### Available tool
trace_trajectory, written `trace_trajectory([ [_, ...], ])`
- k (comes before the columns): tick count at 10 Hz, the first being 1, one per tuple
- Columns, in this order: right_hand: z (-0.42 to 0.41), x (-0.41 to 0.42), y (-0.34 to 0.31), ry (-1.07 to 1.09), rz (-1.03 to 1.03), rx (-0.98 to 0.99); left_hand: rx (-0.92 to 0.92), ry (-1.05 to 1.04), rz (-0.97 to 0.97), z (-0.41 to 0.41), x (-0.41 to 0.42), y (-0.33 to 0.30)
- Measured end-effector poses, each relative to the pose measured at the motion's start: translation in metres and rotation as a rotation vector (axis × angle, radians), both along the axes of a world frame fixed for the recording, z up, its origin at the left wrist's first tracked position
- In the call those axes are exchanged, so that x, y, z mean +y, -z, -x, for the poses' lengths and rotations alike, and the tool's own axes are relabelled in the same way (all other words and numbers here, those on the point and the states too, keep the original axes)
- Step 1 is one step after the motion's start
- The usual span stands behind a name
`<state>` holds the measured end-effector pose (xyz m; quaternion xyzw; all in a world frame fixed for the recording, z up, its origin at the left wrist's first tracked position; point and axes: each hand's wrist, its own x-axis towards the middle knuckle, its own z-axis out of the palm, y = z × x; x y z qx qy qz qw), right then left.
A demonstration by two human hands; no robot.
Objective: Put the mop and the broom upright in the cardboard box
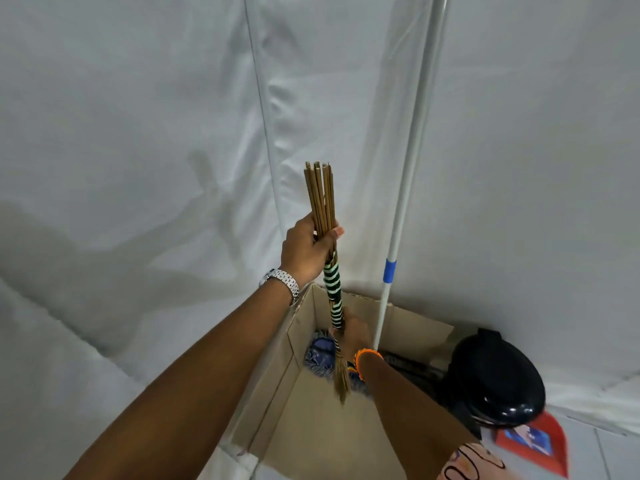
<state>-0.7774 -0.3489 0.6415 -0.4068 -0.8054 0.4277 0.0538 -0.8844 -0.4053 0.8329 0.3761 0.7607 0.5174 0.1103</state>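
1. The left hand is gripping the bare stick end of the broom of thin brown sticks bound with green-and-white banding, fingers closed around the bundle; a silver metal wristwatch is sitting on that wrist.
2. The right hand is closing around the same broom lower down, at the end of the banding, with an orange beaded bracelet on the wrist.
3. The broom is standing nearly upright, its brush end hanging inside the open brown cardboard box without showing contact with the bottom.
4. The mop with a white pole, blue tape band and blue-grey string head is standing in the box at 1 o'clock from the broom, its pole leaning against the white fabric wall.
5. A glossy black domed lid is sitting just beside the box's 3 o'clock edge, and a red flat card with a blue picture is lying at 4 o'clock; its printing is too blurred for reading.
6. The box floor at 6 o'clock is lying bare.
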Motion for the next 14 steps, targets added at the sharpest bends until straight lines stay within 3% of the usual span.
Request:
trace_trajectory([
  [3,0.118,0.041,0.132,0.073,0.052,-0.038,-0.042,0.102,0.004,0.112,0.039,0.145],
  [4,0.156,0.061,0.195,0.113,0.046,-0.022,0.011,0.132,0.032,0.146,0.059,0.207],
  [7,0.224,0.085,0.308,0.243,0.103,0.066,0.182,0.131,0.106,0.208,0.090,0.311],
  [9,0.260,0.109,0.360,0.312,0.137,0.091,0.240,-0.004,0.141,0.238,0.116,0.357],
  [11,0.284,0.127,0.376,0.223,0.057,-0.033,0.068,-0.096,0.007,0.238,0.128,0.372],
  [12,0.290,0.138,0.381,0.147,0.003,-0.112,0.100,-0.123,-0.078,0.231,0.133,0.379],
  [14,0.276,0.131,0.395,0.054,0.013,-0.273,0.291,-0.043,-0.035,0.213,0.108,0.397],
])
